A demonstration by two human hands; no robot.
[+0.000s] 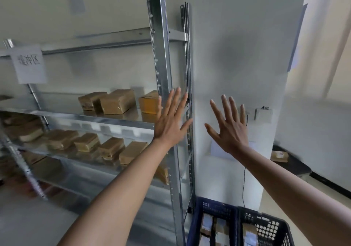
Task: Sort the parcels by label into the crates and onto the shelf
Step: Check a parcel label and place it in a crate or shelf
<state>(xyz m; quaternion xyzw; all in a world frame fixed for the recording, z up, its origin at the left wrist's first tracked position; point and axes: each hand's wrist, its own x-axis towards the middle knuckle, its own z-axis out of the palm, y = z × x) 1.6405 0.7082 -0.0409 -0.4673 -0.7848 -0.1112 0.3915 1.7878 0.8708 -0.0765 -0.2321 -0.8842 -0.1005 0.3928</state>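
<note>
Judging from how things lie, the sorting looks well advanced or possibly finished, though nothing here settles which. Farthest left, a paper sign point(29, 64) with printed characters hangs from the upper rail of the metal shelf point(117, 117). Along the middle tier sit three brown parcels point(116, 101), close together toward the right end, and the tier below carries a row of flat parcels point(111, 148) laid side by side; further boxes show blurred at the far left edge and on the lower tier. Their labels are too small and smeared to read, so whether each is in its proper place cannot be told.

Next comes the left hand point(171, 122), raised in front of the shelf's front upright, palm away from the camera, fingers straight and spread, holding nothing. Whether it touches the post cannot be told. Just beside it, before the pale wall, the right hand point(229, 130) is raised likewise, fingers fanned wide and carrying nothing. Both forearms reach up from the bottom of the view.

Below the right arm stand two dark blue crates point(237, 215), side by side on the floor, with labelled packages inside. Farthest right, one small parcel point(279, 156) lies on a dark surface, apparently still unsorted, so it may be what remains.
</note>
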